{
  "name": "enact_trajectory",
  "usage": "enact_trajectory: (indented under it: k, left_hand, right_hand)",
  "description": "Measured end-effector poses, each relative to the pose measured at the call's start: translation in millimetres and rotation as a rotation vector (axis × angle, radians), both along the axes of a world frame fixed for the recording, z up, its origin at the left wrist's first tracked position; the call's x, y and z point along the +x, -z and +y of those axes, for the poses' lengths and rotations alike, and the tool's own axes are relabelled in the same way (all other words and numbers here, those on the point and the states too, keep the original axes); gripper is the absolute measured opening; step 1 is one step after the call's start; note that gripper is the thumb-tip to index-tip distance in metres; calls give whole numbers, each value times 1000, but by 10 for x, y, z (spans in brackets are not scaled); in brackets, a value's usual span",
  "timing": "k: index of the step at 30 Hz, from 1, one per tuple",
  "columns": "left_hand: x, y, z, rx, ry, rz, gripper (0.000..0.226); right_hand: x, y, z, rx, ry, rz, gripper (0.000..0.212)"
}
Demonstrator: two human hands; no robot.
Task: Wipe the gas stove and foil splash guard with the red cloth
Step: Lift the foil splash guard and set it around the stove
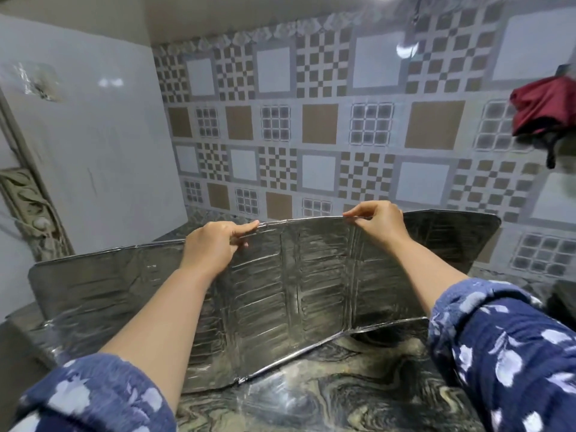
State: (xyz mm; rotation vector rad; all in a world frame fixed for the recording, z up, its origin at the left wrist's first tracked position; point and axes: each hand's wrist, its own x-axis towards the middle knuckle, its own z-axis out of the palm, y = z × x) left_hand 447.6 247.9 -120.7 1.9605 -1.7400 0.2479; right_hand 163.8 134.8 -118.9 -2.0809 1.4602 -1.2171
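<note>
The foil splash guard (290, 285) stands on the marble countertop (358, 385) as three folded panels, its middle panel facing me. My left hand (215, 244) pinches the top edge of the middle panel near its left fold. My right hand (378, 221) pinches the same edge near the right fold. The right side of the middle panel is lifted a little off the counter. A red cloth (544, 107) hangs high at the right edge against the wall, away from both hands. No gas stove shows in view.
A patterned tiled wall (311, 126) rises just behind the guard. A plain white wall (93, 151) closes the left side. A dark object (562, 302) sits at the right edge behind my sleeve.
</note>
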Motion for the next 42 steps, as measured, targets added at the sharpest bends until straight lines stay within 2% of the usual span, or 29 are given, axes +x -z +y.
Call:
enact_trajectory:
  k: [2, 7, 11, 18, 23, 28, 33, 37, 42]
  left_hand:
    - [-22, -14, -36, -29, 4, -3, 52]
    - [-207, -180, -175, -140, -29, -53, 52]
    - [-493, -356, -269, -241, -15, -42, 49]
    - [-1095, -671, -511, -292, 22, -41, 49]
    - [-1687, -937, -758, -348, 75, -108, 44]
    - [-2456, -1027, -1014, -402, 212, -70, 42]
    - [-3280, -931, -1285, -471, 330, -54, 35]
    - [-3932, -908, -1414, -529, 456, -19, 31]
    - [-4674, -751, -1679, -514, 534, -23, 38]
  right_hand:
    - [10, -68, -12, -29, 17, -13, 39]
    - [-74, -407, 37, -145, 71, -1, 11]
    - [-292, -684, -16, -224, 102, 7, 14]
    - [-905, -1069, -141, -345, 187, 47, 13]
    - [-1560, -1385, -194, -419, 218, 65, 14]
    - [-2398, -1547, -204, -483, 307, 100, 9]
    - [-3257, -1491, -215, -504, 445, 156, 9]
    - [-3921, -1429, -201, -494, 462, 184, 8]
    - [-4657, -1306, -196, -459, 550, 188, 10]
